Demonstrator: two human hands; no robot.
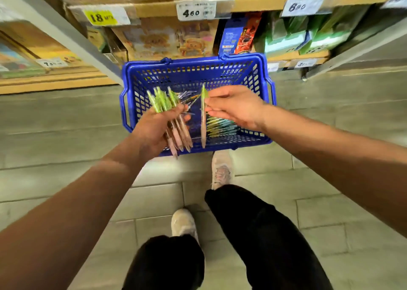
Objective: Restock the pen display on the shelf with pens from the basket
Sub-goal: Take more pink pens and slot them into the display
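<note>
The single pen [203, 122], green-topped with a pale pink barrel, hung tip-down from the pinching fingertips of your right hand [235, 109]. It was just beside the bundle of matching pens [174, 122] that your left hand [154, 131] gripped in curled fingers. You seemed to be gathering stock above the blue basket [198, 65], where more pens [220, 126] lay beneath your right hand; next, that pen probably needed tucking into the bundle, tips aligned.

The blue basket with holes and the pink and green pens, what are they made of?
The blue holed basket looks like moulded plastic: even colour, slight sheen, a regular grid of holes. The pink-and-green pens seem smooth plastic too, probably; blur leaves it unsure.
</note>
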